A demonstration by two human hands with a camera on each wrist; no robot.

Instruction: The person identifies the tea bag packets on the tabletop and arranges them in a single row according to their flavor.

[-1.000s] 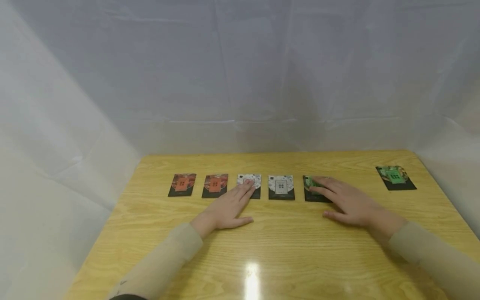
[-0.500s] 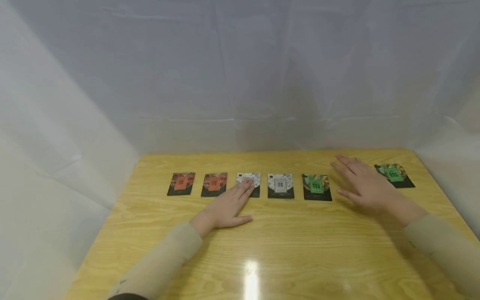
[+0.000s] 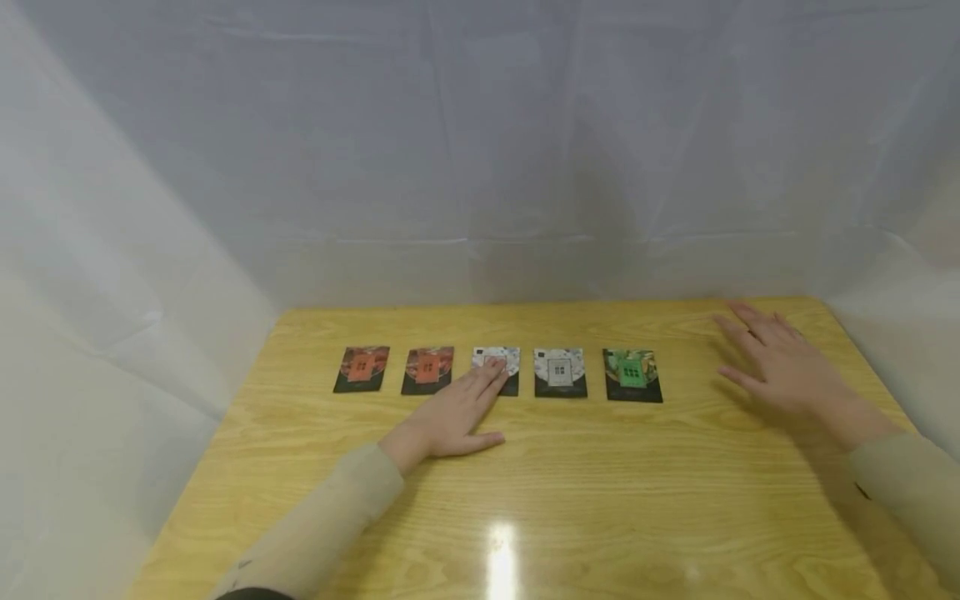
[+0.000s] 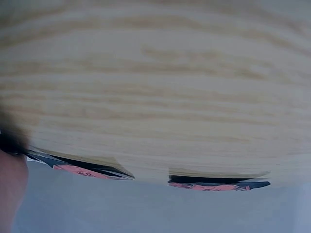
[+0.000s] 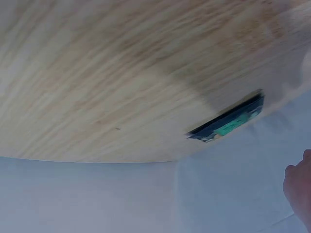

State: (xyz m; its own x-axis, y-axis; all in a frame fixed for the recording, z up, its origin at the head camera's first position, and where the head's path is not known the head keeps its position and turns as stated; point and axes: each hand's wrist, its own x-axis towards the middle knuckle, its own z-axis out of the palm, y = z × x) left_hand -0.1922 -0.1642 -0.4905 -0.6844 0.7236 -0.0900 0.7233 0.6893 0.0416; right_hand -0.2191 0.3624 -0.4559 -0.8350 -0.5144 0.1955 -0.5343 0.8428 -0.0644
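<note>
My left hand lies flat with fingers straight, its fingertips resting on a white-and-black packet, third from the left in a row. To its left are two orange-red and black packets, also low in the left wrist view as flat packets. Right of it come a white-and-black packet and a green-and-black packet. My right hand, fingers spread and holding nothing, is over the table's right side. It hides another green packet in the head view; the right wrist view shows that green packet on the table.
The wooden table reaches back to a hanging pale sheet, which also covers both sides. A bright light reflection lies near the front of the table.
My right hand has lifted off the green packet at the row's right end and moved right, now covering the far-right green packet. The left hand stays on its white packet.
</note>
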